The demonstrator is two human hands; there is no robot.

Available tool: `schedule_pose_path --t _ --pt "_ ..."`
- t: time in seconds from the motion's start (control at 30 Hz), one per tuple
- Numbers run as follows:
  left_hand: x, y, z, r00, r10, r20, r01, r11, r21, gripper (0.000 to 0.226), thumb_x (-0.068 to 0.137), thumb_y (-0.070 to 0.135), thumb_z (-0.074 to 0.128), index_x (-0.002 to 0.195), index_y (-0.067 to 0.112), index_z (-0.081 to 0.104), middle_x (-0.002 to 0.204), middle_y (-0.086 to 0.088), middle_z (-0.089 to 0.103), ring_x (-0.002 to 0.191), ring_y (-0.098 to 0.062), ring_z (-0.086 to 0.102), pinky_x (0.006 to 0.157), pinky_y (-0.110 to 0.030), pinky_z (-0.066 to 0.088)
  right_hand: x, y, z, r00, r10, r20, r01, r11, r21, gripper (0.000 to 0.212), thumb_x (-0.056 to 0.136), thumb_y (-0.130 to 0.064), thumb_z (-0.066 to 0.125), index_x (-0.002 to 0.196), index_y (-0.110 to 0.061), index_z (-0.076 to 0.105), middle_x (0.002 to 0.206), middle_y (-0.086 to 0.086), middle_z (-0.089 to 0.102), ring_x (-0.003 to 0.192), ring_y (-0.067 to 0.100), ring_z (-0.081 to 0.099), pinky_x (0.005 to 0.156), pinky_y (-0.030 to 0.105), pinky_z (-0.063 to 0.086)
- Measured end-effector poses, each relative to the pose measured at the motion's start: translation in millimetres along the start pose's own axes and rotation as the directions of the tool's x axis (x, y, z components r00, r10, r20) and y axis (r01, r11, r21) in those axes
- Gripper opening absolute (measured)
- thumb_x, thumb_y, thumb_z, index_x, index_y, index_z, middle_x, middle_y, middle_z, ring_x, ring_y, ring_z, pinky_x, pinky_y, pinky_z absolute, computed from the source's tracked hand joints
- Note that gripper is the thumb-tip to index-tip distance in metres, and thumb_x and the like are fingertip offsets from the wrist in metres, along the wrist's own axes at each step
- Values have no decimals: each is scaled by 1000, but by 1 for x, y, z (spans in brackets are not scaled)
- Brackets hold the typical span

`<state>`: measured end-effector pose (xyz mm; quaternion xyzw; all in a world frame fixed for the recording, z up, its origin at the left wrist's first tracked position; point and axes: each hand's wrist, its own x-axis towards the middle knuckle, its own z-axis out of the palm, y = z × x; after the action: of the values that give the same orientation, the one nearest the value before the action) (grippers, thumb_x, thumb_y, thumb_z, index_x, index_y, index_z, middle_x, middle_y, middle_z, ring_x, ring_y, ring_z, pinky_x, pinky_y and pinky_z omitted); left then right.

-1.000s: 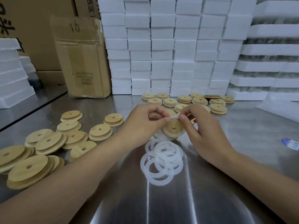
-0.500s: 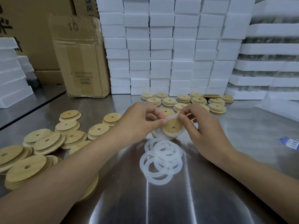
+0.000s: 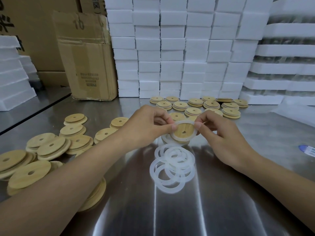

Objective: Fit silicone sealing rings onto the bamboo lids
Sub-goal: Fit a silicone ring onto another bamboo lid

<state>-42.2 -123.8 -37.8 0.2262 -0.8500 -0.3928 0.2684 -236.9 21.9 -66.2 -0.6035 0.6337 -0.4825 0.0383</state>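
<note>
A round bamboo lid (image 3: pixel 185 130) with a small centre hole is held above the steel table between both hands. A translucent white silicone ring (image 3: pixel 177 136) lies around its rim. My left hand (image 3: pixel 146 123) pinches the lid's left edge and the ring with thumb and fingers. My right hand (image 3: pixel 221 133) pinches the right edge the same way. A loose heap of several silicone rings (image 3: pixel 172 167) lies on the table just below the hands. Another ringed lid (image 3: pixel 166 139) sits partly hidden under the held one.
Several bamboo lids (image 3: pixel 49 147) lie spread at the left, and more lids (image 3: pixel 211 104) sit in a group behind the hands. White foam boxes (image 3: pixel 172 48) are stacked along the back, with a cardboard box (image 3: pixel 87 57) at back left. A blue-and-white item (image 3: pixel 307 149) lies at the right edge.
The hands keep the same hold on the lid. The ring sits further round the lid's rim than before.
</note>
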Motion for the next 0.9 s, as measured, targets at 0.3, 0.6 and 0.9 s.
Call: schedule_pose_path --t 0.3,0.6,0.9 --pt "-1 1 1 1000 8 7 -8 1000 -13 9 92 26 85 90 18 81 85 2 82 87 -14 80 98 -38 62 0 0 -1 1000 -11 -7 11 1000 5 18 107 -17 58 90 -22 63 83 -10 71 86 15 69 83 34 54" --pt "-1 -1 1 1000 7 7 -6 999 -45 10 92 25 85 90 17 82 84 2 82 84 -9 79 88 -21 60 -2 -3 0 997 -71 6 71 994 -83 21 107 -20 56 88 -30 58 82 -12 66 83 14 63 71 18 44" --pt "1 -6 -6 995 67 73 -62 996 -71 10 90 21 87 94 14 81 89 -2 82 87 -14 78 90 -25 61 -2 2 -4 993 -111 45 115 986 -123 18 108 -24 54 92 -32 56 87 -15 67 89 8 67 75 15 46"
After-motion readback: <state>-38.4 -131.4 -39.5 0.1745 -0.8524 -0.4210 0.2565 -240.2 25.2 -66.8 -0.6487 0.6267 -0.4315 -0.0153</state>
